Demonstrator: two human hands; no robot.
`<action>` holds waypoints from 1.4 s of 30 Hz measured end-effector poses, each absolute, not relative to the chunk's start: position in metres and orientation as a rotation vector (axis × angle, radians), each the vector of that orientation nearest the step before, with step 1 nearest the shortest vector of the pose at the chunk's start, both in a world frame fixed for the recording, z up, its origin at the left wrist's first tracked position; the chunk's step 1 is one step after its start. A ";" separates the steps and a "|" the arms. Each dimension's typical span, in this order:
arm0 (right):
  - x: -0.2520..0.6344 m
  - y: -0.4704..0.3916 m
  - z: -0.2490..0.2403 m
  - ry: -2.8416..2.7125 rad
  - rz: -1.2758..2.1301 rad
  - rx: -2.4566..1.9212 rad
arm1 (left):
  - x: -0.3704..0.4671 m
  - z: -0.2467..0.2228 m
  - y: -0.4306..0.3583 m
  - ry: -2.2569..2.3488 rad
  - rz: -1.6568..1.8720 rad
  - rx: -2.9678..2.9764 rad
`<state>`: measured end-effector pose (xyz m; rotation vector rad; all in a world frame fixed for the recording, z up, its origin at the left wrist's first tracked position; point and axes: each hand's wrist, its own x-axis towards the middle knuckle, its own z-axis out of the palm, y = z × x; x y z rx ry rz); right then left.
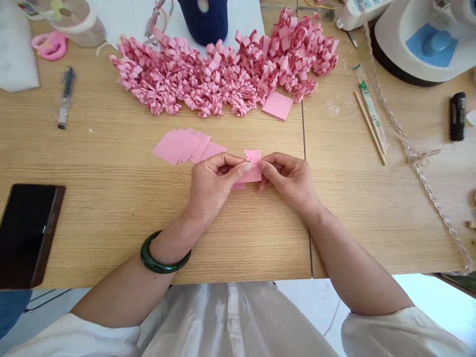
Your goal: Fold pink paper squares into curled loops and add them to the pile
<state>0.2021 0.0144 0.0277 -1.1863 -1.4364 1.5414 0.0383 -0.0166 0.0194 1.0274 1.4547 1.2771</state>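
A pink paper square [253, 173] is held between my two hands above the table, with small curls along its left side. My left hand [215, 181] pinches the curled side between thumb and forefinger. On the opposite edge, the thumb and forefinger of my right hand [288, 178] are closed. Part of another pink sheet shows just beneath the square. Beside my left hand lies a fanned stack of pink paper pieces [180, 145], some with fringed edges. Behind it is a long heap of curled pink paper flowers [208, 74], with a small stack of pink squares [277, 105] at its front.
A phone [28, 233] lies at the left, below a pen [66, 98] and pink scissors [51, 45]. Wooden sticks [370, 128], a braided cord [420, 173] and a black marker [457, 116] are at the right. A dark blue container [206, 25] stands behind the heap.
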 end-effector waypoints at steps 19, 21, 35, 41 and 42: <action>0.201 0.014 0.026 -1.457 1.541 -1.126 | 0.038 0.018 -0.016 1.416 1.238 0.901; 0.201 0.014 0.026 -1.454 1.539 -1.120 | 0.038 0.018 -0.016 1.415 1.239 0.895; 0.201 0.015 0.027 -1.427 1.571 -1.129 | 0.037 0.024 -0.014 1.342 1.167 0.829; 0.201 0.016 0.029 -1.398 1.550 -1.164 | 0.037 0.025 -0.017 1.285 1.207 0.930; 0.201 0.016 0.028 -1.401 1.548 -1.161 | 0.037 0.024 -0.017 1.308 1.224 0.954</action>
